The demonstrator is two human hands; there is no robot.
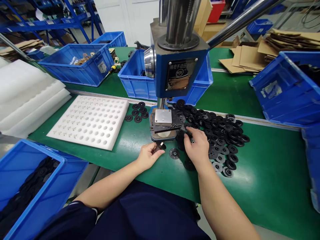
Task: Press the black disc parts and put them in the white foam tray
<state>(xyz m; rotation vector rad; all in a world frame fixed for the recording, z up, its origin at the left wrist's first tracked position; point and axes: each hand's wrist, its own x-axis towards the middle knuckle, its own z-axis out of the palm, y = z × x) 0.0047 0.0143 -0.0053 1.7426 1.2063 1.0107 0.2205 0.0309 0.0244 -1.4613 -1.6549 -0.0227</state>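
Observation:
My left hand (148,156) pinches a black disc (162,146) with a small pale piece showing on it, just in front of the hand press's base. My right hand (198,145) is at the left side of a pile of black discs (212,126), its thumb and index finger apart; I see nothing held in it. Between the hands one disc (174,153) lies flat on the green table. Above them stands the blue hand press (162,66), with a silver metal block (163,116) under its ram.
Left of the press are a small group of discs (137,112) and a white foam tray (110,141), partly filled with small shiny parts. Blue bins (75,71) stand behind and at both sides. Flattened cardboard (250,58) lies back right. The press's lever (240,23) slants up right.

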